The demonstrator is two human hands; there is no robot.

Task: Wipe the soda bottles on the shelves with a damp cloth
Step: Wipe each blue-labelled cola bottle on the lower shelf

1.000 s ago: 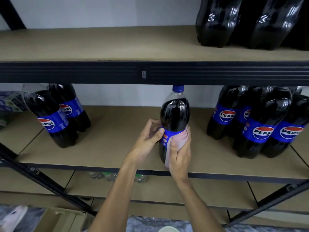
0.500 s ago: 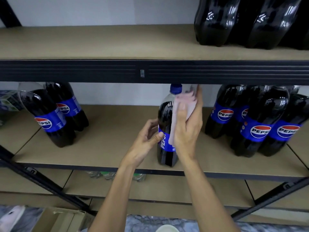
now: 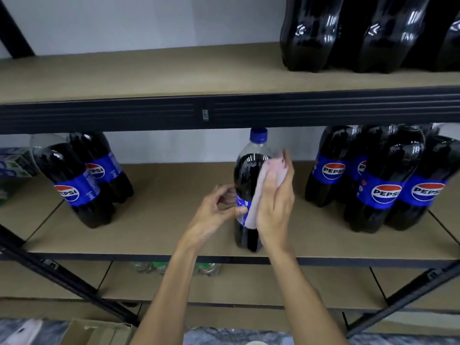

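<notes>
A large dark soda bottle (image 3: 249,170) with a blue cap and blue label stands upright near the front of the middle shelf (image 3: 161,235). My left hand (image 3: 216,212) grips it at the label from the left. My right hand (image 3: 275,202) presses a pale pink cloth (image 3: 261,185) against the bottle's right side, between the shoulder and the label. The cloth covers much of the label.
Two more bottles (image 3: 79,185) stand at the left of the same shelf and several bottles (image 3: 383,180) crowd the right. Dark bottles (image 3: 348,33) sit on the upper shelf. A black beam (image 3: 149,113) runs just above the cap. A cardboard box (image 3: 99,332) lies low left.
My right hand with the cloth rose from the label to the bottle's neck, then came back down a little to the shoulder. My left hand stayed on the label.
</notes>
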